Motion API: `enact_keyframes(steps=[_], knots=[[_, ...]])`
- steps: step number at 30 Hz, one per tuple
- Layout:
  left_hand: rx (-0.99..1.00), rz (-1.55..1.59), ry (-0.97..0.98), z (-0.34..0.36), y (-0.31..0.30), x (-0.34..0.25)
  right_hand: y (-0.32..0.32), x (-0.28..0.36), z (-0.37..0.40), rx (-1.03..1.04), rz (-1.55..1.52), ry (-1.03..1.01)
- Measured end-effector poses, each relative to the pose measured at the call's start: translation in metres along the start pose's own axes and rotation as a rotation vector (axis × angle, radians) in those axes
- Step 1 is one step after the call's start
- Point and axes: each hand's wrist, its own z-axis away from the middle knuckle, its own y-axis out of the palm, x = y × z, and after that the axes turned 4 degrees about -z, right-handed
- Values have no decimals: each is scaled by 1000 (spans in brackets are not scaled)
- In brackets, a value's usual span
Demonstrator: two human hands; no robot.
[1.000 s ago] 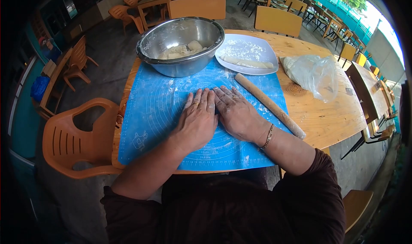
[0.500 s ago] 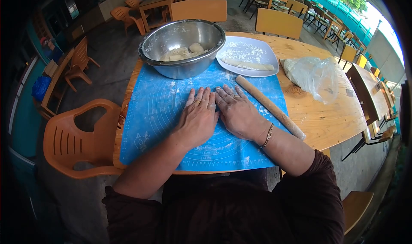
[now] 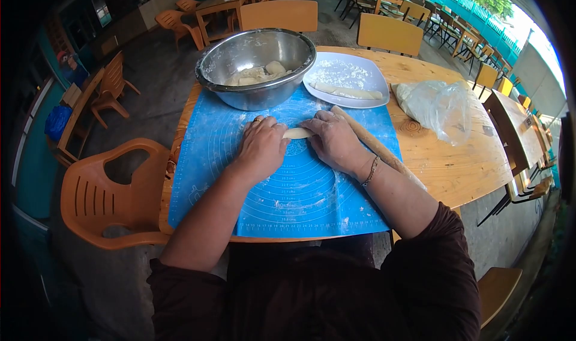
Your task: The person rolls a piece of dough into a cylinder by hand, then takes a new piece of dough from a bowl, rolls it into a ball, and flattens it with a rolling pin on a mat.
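A short roll of pale dough [image 3: 298, 133] shows between my hands on the blue, flour-dusted silicone mat [image 3: 282, 188]. My left hand [image 3: 262, 142] curls over its left end, and my right hand [image 3: 336, 138] closes over the right end; both palms hide the rest of it. Just beside my right hand lies a wooden rolling pin [image 3: 384, 146], slanting toward the front right. Beyond my hands stands a steel bowl [image 3: 255, 95] with lumps of dough [image 3: 258, 74] inside. To its right, a white plate [image 3: 366, 71] carries loose flour and one long dough roll [image 3: 347, 91].
A clear plastic bag [image 3: 441, 107] with something pale in it rests on the wooden table [image 3: 462, 167] at the right. An orange plastic chair [image 3: 114, 191] stands close on the left. Yellow chair backs [image 3: 390, 33] border the far side.
My hands have gone from lying flat with fingers stretched to curling round the dough's ends. They have spread apart, uncovering the middle of the dough roll.
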Motion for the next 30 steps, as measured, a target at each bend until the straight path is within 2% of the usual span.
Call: enact_keyframes(steps=[2, 4, 5, 7, 8, 10, 11, 12, 13, 14, 15, 16, 18, 20, 23, 25, 26, 28, 29, 30], knots=[[-16, 95, 22, 0, -7, 1, -17, 5, 2, 28, -108, 12], [157, 473, -190, 1, -23, -5, -30, 2, 4, 107, -213, 14], [158, 474, -191, 2, -28, -7, -36, 0, 5, 185, -317, 16], [397, 622, -240, 4, -34, -11, -42, -2, 9, 257, -269, 9], [399, 623, -242, 5, -34, -12, -43, -2, 10, 327, -219, 0], [367, 403, -75, 6, -33, -15, -42, 1, 11, 316, -198, 3], [368, 402, -74, 9, -30, -14, -41, 2, 12, 303, -175, 5], [198, 354, 25, 13, -24, -13, -39, 2, 13, 302, -175, 5], [29, 304, 122, 15, -20, -12, -36, 3, 15, 207, -141, -54], [29, 305, 121, 16, -19, -12, -34, 3, 16, 113, -107, -114], [3, 325, 170, 16, -20, -14, -31, 4, 17, 116, -108, -114], [-25, 345, 219, 17, -20, -16, -28, 5, 17, 63, -204, -144], [44, 324, 196, 16, -19, -17, -24, 6, 18, 12, -300, -172], [114, 300, 175, 16, -19, -16, -21, 7, 19, 133, -257, -149], [200, 244, 164, 16, -23, -17, -23, 6, 19, 141, -241, -138], [-23, 275, 174, 19, -25, -20, -26, 7, 20, 106, -272, -113], [-22, 275, 171, 19, -22, -19, -28, 9, 20, 70, -305, -87], [-195, 257, 114, 17, -12, -16, -30, 12, 18, 26, -323, -46], [-197, 258, 114, 17, -11, -15, -30, 13, 17, -20, -339, -4], [-89, 286, 74, 17, -10, -13, -29, 12, 15, -19, -338, -5]])
